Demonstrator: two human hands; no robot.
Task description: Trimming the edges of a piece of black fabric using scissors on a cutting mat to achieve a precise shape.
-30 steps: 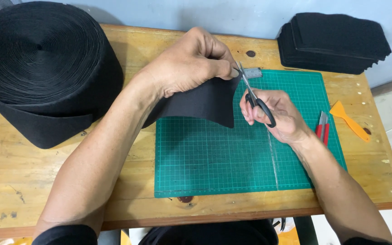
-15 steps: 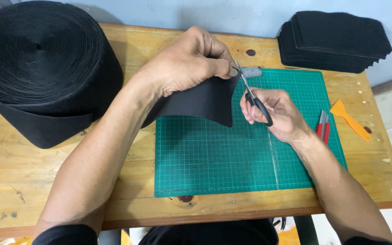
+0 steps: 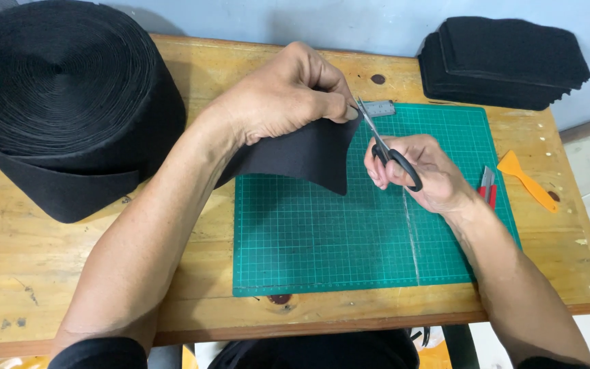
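Observation:
My left hand [image 3: 285,96] pinches the free end of a wide black fabric strip [image 3: 302,154] and holds it up over the green cutting mat [image 3: 349,239]. The strip runs back to a big black fabric roll [image 3: 63,102] at the left of the wooden table [image 3: 22,266]. My right hand [image 3: 418,171] grips black-handled scissors [image 3: 390,150]; their blades point up and left, meeting the strip's edge right beside my left thumb.
A stack of cut black fabric pieces [image 3: 507,61] lies at the back right corner. A small grey metal piece [image 3: 379,108] rests on the mat's top edge. A red utility knife [image 3: 487,186] and an orange plastic scraper [image 3: 527,181] lie right of the mat.
The scissors have shifted slightly along the strip's edge near my left thumb. Both hands otherwise hold the same positions.

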